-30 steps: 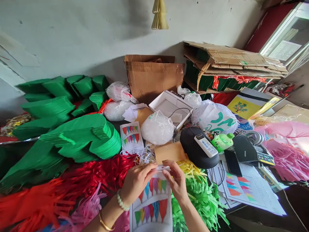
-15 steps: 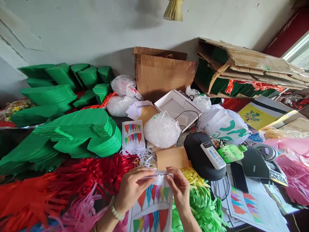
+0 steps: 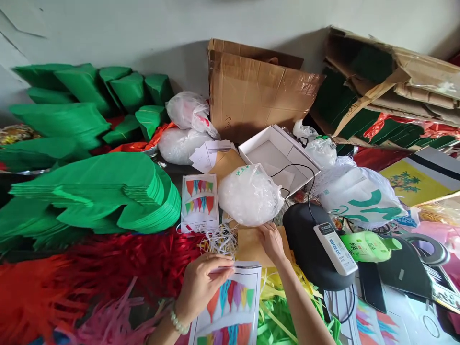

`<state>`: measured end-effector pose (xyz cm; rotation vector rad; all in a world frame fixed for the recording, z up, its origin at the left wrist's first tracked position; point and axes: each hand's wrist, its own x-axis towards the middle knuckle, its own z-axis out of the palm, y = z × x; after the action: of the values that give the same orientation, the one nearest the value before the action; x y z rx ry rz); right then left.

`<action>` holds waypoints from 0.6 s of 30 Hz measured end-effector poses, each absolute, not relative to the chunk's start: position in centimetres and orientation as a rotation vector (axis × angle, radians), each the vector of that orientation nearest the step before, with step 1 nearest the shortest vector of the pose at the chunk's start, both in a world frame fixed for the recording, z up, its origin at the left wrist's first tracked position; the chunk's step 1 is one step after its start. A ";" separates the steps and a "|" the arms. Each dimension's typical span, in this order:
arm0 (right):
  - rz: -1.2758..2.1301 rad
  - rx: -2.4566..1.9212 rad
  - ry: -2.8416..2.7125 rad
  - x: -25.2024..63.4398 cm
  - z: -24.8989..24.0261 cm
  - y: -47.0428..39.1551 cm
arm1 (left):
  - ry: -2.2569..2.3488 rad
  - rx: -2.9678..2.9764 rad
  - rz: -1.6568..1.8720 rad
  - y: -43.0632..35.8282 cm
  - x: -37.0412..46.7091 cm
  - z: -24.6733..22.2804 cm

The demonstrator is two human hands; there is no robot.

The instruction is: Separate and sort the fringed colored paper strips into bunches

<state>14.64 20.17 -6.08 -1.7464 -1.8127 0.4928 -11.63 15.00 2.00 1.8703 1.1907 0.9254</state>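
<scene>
My left hand (image 3: 206, 282) pinches the top edge of a flat packet (image 3: 257, 287) with a printed sheet of colourful hanging tassels. The packet slants toward me, and its lower part runs out of view. My right hand (image 3: 272, 242) is off the packet, over a brown kraft paper piece (image 3: 247, 244). Its fingers are drawn together at the front edge of a clear plastic bag (image 3: 249, 196) with white contents. The fingertips are partly hidden, and what they hold cannot be made out. White paper shreds (image 3: 221, 241) lie between the hands and a similar printed sheet (image 3: 200, 203).
Green stacked cutouts (image 3: 97, 187) fill the left, with red fringe (image 3: 132, 254) in front. A black case (image 3: 305, 254) carries a white device (image 3: 335, 249) with a cable. Beside it lie a green bottle (image 3: 370, 246) and a phone (image 3: 372, 287). Behind stands a white box (image 3: 280, 139).
My right hand has let go of the packet's top edge and moved forward to the plastic bag. My left hand keeps its hold on the packet. The view has shifted.
</scene>
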 end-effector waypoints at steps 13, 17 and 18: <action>0.447 -1.762 -1.865 15.5 -10.3 19.0 | 1.245 1.852 0.807 16.2 -11.1 0.0; 0.425 -1.760 -1.852 15.4 -10.8 19.2 | 1.254 1.848 0.794 16.4 -11.1 -0.4; 0.417 -1.762 -1.855 15.3 -10.8 19.2 | 1.251 1.848 0.796 16.4 -11.0 -0.5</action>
<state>15.34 19.20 -10.78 -1.7616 -1.8553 0.4175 -11.05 16.37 -0.54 1.8475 1.2515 0.7964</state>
